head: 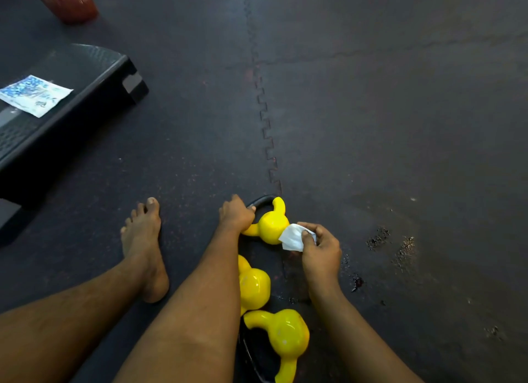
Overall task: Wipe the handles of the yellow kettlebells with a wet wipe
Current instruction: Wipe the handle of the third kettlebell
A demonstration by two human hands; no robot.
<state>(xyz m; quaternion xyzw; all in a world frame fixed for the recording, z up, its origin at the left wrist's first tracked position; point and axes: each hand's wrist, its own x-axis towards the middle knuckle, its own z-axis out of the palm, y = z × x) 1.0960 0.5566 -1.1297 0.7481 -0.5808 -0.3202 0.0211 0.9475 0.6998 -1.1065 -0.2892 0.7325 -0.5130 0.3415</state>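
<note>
Fingers point(228, 207) of the left hand point(236, 215) curl round the black handle point(261, 200) of the farthest yellow kettlebell point(271, 225), which sits on the dark floor mat point(371, 111). The right hand point(321, 249) pinches a crumpled white wet wipe point(292, 237) between thumb and fingertips. The wipe is at the bell's round body, not on the handle. Two more yellow kettlebells point(254, 285) lie nearer the person, beside a bare leg and foot point(143, 248).

To wipe well, the left hand should probably move to the body to steady it. That frees the handle so the wipe can wrap it and slide along the whole loop.

At left, a blue-and-white packet point(35, 95) rests on a black step platform point(94, 76). Its print is too blurred to read, and no other writing shows.
</note>
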